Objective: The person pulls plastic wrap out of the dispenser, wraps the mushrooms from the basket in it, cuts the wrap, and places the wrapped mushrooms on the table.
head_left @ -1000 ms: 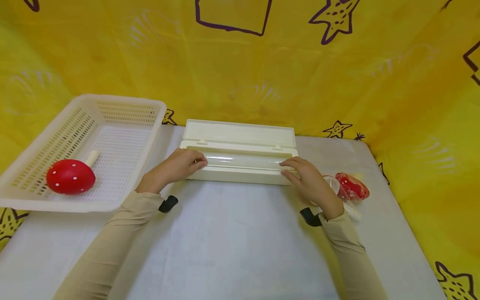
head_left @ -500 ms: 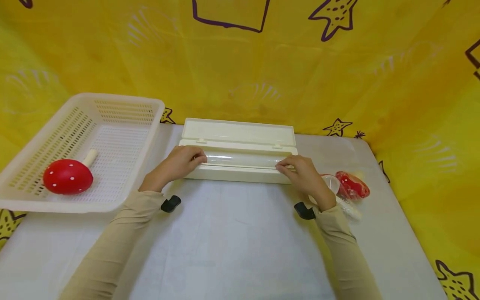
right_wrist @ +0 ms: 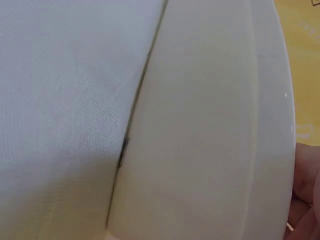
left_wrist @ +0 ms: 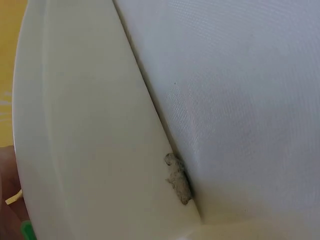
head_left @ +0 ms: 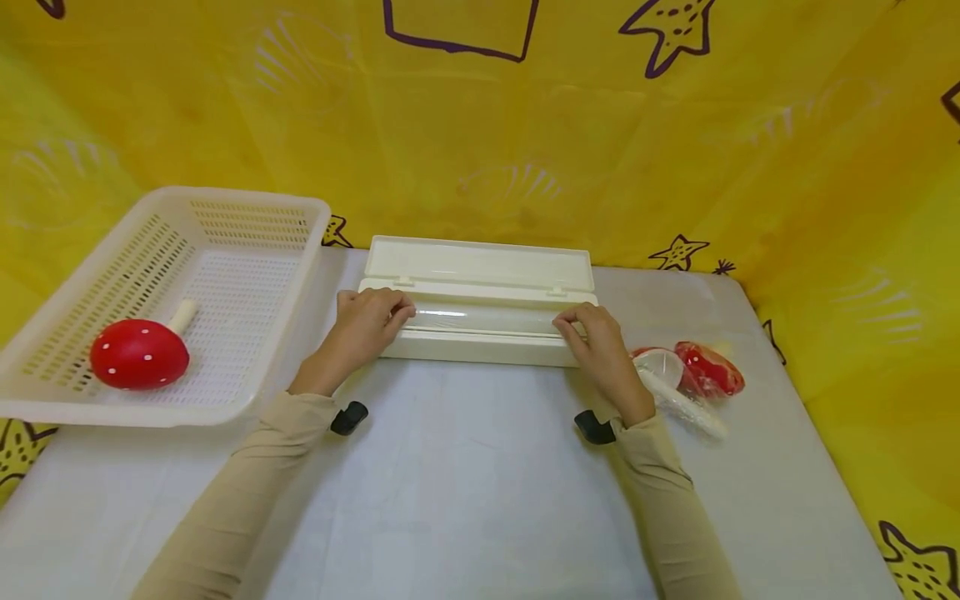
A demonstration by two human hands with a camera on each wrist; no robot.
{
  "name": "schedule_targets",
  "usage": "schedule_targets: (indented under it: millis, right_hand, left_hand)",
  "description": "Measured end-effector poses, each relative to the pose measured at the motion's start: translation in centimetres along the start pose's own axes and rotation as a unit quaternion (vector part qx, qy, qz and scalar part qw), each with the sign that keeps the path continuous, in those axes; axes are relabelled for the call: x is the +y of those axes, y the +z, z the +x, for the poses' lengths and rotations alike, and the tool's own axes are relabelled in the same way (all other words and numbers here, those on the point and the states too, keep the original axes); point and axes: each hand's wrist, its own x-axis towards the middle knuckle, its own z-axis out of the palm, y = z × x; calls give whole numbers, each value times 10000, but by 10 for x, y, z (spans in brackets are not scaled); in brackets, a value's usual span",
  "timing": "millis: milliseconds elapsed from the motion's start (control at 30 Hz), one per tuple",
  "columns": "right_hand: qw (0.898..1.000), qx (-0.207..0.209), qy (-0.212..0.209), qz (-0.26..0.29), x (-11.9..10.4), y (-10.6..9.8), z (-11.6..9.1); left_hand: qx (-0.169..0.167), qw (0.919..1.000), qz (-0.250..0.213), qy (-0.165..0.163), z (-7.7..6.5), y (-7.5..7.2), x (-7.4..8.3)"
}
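Observation:
A cream cling film dispenser lies lengthwise at the table's back, its lid tipped back against the yellow cloth. Inside is a glossy roll of cling film. My left hand is at the dispenser's left end, thumb and forefinger pinching the film at its front edge. At the right end my right hand pinches the film in the same way. Each wrist view is mostly filled by the dispenser's wall, with a few fingers showing past its edge.
To the left stands a white plastic basket holding a red, white-dotted maraca. At right lie similar red and white things wrapped in clear plastic, with a white handle. Yellow cloth hangs behind the table.
My right hand has gone from spread fingers to a pinch at the film's edge, its forearm swinging inward. The left hand's wrist has risen slightly; its fingertips stay at the left end.

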Motion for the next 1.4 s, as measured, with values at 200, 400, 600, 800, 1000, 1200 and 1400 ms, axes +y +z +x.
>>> schedule_targets:
  millis: [200, 400, 600, 800, 1000, 1200, 1400]
  right_hand:
    - [9998, 113, -144, 95, 2, 1, 0]
    - [9996, 121, -251, 95, 4, 0, 0]
    - [9989, 121, -453, 42, 6, -2, 0]
    - [9993, -30, -355, 101, 6, -6, 0]
    - [9973, 220, -684, 154, 12, -2, 0]
    - [9899, 588, -1281, 122, 16, 1, 7]
    - [9835, 761, -1630, 184, 20, 7, 19]
  left_hand:
    - [127, 9997, -103, -164, -2, 3, 2]
    - [345, 9993, -8, 132, -2, 7, 0]
    - [20, 9999, -124, 3, 1, 2, 2]
    - [22, 9999, -168, -26, 2, 2, -1]
    - [537, 9981, -84, 296, 1, 10, -5]
    - [1441, 9858, -174, 846, 0, 19, -11]
    - [1674, 9808, -216, 977, 7, 21, -17]
